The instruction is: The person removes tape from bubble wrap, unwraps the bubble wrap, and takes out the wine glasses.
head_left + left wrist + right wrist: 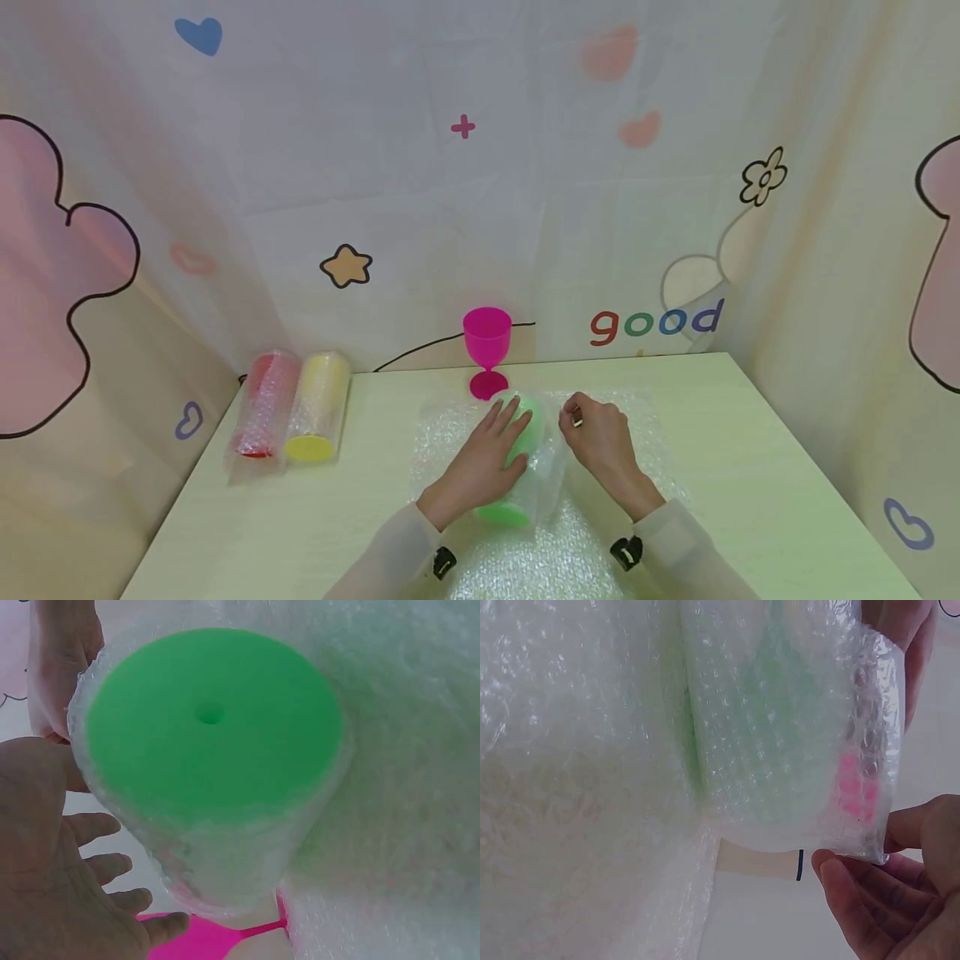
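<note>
A green goblet [504, 515] lies on its side on a sheet of bubble wrap [540, 567], its round base toward me. My left hand [480, 467] rests on top of it, fingers spread. In the left wrist view the goblet's flat green base [217, 742] shows with wrap around it. To the right, my right hand [600, 433] pinches the wrap's edge between thumb and fingers. The right wrist view shows that hand [900, 885] at the corner of the wrap [780, 735], with the green goblet showing faintly through.
A pink goblet [487, 337] stands upright at the table's back edge, just behind the wrapped one. At the back left lie a red goblet [264, 400] and a yellow goblet [311, 447], each rolled in bubble wrap. A printed curtain [420, 167] hangs behind the table.
</note>
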Motion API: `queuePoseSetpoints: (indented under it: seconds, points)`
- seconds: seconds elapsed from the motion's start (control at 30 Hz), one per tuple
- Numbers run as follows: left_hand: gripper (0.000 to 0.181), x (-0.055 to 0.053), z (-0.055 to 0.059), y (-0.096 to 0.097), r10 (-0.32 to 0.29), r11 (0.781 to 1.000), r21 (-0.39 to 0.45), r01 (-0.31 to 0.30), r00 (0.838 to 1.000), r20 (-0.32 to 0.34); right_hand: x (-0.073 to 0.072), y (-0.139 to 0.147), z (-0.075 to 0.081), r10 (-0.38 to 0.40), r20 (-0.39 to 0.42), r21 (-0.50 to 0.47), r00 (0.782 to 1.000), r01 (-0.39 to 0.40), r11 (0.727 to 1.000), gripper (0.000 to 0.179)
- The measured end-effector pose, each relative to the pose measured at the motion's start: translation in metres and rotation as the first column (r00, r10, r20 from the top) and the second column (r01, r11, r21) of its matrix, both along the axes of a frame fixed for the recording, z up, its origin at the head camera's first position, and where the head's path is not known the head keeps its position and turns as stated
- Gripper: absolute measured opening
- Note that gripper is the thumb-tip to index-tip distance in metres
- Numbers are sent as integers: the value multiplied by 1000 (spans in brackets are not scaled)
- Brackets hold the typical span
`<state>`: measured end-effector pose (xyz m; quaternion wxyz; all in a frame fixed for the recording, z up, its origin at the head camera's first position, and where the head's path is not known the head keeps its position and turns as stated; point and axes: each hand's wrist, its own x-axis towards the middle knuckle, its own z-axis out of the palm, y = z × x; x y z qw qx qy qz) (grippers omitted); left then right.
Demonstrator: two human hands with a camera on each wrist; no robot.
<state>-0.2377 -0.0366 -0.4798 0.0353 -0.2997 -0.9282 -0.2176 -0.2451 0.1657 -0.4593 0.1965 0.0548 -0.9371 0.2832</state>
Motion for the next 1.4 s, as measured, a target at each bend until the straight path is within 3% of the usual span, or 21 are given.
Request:
queuePoseSetpoints:
  seconds: [0.27,0.43,1.0,1.4]
  points:
    - [63,-3,-4,13,17,998,-67,-14,999,47,-2,2,1,-14,34,67,999,11,998,12]
    - [66,-1,-6,13,7,996,-94,-4,1000,30,-5,7,2,-23,40,120,999,18,993,14]
    - [66,-2,-9,7,-15,997,-81,17,1000,17,-10,31,-7,-94,76,159,993,81,984,18]
    - [67,-3,-14,2,-37,998,-39,39,997,62,-9,48,-20,-108,210,133,972,81,988,22]
